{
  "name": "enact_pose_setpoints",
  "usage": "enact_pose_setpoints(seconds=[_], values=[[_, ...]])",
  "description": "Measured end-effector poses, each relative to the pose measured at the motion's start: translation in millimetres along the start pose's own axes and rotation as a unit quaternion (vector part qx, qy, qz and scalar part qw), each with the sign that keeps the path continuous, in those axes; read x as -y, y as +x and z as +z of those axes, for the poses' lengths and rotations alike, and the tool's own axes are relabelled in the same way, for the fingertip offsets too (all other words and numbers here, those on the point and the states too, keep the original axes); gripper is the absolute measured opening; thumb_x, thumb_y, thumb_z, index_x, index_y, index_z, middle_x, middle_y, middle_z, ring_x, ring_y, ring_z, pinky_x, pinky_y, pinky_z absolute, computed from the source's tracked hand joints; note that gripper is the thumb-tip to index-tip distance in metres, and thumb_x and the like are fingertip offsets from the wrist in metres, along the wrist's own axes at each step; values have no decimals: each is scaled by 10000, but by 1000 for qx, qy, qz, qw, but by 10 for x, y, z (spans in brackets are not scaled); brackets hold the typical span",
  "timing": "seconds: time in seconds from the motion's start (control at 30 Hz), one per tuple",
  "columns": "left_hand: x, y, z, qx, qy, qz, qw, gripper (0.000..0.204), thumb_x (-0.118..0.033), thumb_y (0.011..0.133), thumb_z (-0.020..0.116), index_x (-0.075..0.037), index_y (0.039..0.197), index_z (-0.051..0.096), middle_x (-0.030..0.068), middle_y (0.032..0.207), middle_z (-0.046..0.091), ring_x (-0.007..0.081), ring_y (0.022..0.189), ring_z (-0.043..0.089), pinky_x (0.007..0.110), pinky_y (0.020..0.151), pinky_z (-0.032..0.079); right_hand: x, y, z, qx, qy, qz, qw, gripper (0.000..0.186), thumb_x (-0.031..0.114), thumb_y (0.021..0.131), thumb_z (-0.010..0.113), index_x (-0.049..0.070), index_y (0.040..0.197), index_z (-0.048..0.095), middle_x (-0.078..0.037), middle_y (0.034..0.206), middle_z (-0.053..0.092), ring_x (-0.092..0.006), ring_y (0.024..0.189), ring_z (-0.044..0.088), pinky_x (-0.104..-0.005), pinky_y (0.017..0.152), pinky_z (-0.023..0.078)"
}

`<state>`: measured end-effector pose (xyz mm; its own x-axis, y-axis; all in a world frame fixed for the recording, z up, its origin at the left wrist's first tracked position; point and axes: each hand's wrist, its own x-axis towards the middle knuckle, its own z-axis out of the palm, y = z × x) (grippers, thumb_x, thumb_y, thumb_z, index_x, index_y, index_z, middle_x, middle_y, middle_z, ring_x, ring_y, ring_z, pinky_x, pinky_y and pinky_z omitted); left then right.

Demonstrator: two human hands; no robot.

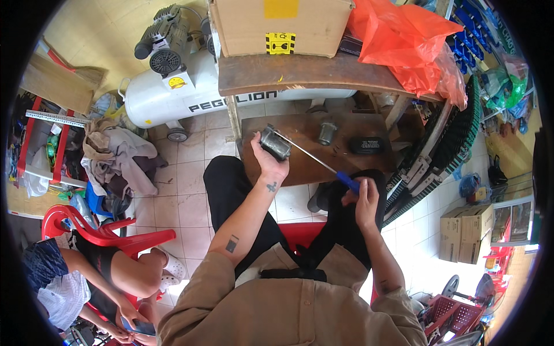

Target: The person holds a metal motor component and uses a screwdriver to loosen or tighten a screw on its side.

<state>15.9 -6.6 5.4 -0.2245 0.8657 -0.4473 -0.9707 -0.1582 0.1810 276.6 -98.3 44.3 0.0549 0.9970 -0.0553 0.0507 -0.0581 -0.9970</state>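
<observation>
Room: pale tiled floor (190,205), yellow wall at upper left, a white compressor tank (156,95) lying along the back on small wheels.
Upper shelf: worn brown wooden shelf (306,72) carrying a cardboard box (242,29); a red-orange plastic bag (398,34) droops over its right end.
Desk: low brown desk (303,126) just beyond my knees.
Dark metal cylinder: this one (276,145) sits in my left hand (271,166), held tilted over the near left part of the desk.
Left fingers: curled around the cylinder, thumb along its left side; the fingertips underneath are hidden.
Screwdriver: blue handle (348,182) in my right hand (365,203), long thin shaft slanting up and left to the cylinder's far end. Whether the tip is seated in something there, I cannot tell.
Right fingers: closed around the back of the handle, above my right thigh.
On the desk: a second cylinder (328,132) standing right of the held one, and a flat black case (367,145) to the right of that.
Left side: heaped grey cloths (121,153); below them, a seated person (124,274) on a red plastic chair (147,241).
Right side: cardboard cartons (467,233) on the floor.
</observation>
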Motion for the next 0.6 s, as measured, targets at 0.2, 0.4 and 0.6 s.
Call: enact_pose_setpoints(seconds=[0.2, 0.4, 0.6], values=[[-20, 9, -16, 25, 4, -17, 1000, 417, -494, 847, 615, -108, 1002, 646, 48, 914, 659, 248, 873, 628, 384, 832, 524, 14, 1, 34, 54, 63, 40, 996, 467, 402, 1080, 323, -15, 1228, 471, -150, 950, 615, -205, 685, 661, -291, 510, 514], [1, 38, -25, 9, 8, -14, 1000, 418, -506, 851, 607, -117, 999, 650, 49, 900, 660, 237, 852, 630, 374, 799, 531, -160, 52, -32, 35, 56, -89, 994, 393, 318, 1077, 394, 2, 1306, 430, -140, 1094, 574, -190, 837, 664, -298, 558, 535], [-15, 78, -60, 14, 8, 0, 1000, 416, -506, 855, 600, -122, 1005, 651, 47, 887, 663, 235, 831, 633, 367, 779, 524, -53, 29, 6, -1, -14, 37, 999, 456, 385, 1076, 356, -38, 1137, 515, -128, 839, 610, -171, 603, 649, -239, 454, 495]])
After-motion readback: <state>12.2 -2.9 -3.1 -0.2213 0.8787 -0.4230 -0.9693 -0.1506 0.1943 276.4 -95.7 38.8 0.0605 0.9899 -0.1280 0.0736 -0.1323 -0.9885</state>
